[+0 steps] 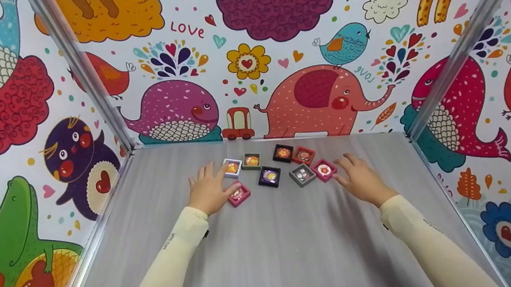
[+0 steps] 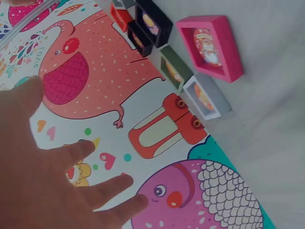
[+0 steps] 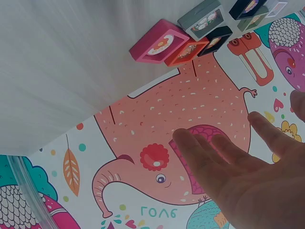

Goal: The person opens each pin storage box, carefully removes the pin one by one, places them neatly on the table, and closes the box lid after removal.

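Note:
Several small square frames with pictures inside lie on the table. My left hand [image 1: 207,192] has its fingers spread beside the white frame [image 1: 232,167], its thumb overlapping the edge of a pink frame [image 1: 239,193] in the head view. In the left wrist view no frame is in that hand. To the right, my right hand [image 1: 363,181] hovers with loosely extended fingers, closest to a deep pink frame [image 1: 324,170] with a flower picture. Between the hands lie an olive frame [image 1: 251,161], a dark purple one [image 1: 269,176], a black one [image 1: 282,153], a red one [image 1: 304,155] and a grey one [image 1: 303,174].
The grey table [image 1: 275,254] is bounded by panels printed with cartoon animals. The back panel [image 1: 244,121] stands close behind the frames. Metal posts [image 1: 105,92] mark the corners, and metal edging runs along the table's sides.

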Tool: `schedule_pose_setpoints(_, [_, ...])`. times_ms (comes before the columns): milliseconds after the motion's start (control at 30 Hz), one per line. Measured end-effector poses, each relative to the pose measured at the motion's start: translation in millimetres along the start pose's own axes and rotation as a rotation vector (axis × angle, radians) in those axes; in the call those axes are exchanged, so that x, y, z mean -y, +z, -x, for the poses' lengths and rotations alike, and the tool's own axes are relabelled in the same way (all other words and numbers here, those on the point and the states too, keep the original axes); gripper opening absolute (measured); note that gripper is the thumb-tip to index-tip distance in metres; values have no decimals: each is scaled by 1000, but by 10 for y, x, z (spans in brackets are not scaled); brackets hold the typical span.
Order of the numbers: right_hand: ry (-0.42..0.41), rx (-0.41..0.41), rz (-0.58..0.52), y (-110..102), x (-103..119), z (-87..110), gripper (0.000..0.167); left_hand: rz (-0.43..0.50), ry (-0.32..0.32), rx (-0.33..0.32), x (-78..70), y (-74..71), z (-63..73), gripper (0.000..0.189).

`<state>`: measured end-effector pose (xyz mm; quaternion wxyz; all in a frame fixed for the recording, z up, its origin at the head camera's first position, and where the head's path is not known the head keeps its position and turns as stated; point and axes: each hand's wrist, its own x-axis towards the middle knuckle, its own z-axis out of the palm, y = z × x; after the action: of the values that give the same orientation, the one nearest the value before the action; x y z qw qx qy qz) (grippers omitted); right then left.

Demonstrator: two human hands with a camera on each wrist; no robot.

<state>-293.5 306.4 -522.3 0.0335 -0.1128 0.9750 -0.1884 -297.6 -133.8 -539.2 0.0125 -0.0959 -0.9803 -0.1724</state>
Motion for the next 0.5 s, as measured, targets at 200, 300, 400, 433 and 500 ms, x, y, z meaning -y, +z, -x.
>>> schedule_pose_setpoints(200, [3,-3,5,16,-29,24,67,-8,-30,95,73,314,-192,77])
schedule_pose_setpoints(300, [3,-7,1,29,-34,31,67,-19,-40,123,149,521,-320,74])
schedule_pose_setpoints(400, [7,-4,-6,46,-31,42,66,-12,-62,144,202,696,-423,76])
schedule_pose_setpoints(433, [12,0,-8,55,-28,45,66,-4,-73,150,211,745,-447,76])
schedule_pose_setpoints(500, [22,13,-8,73,-22,52,66,3,-91,158,228,833,-478,76])
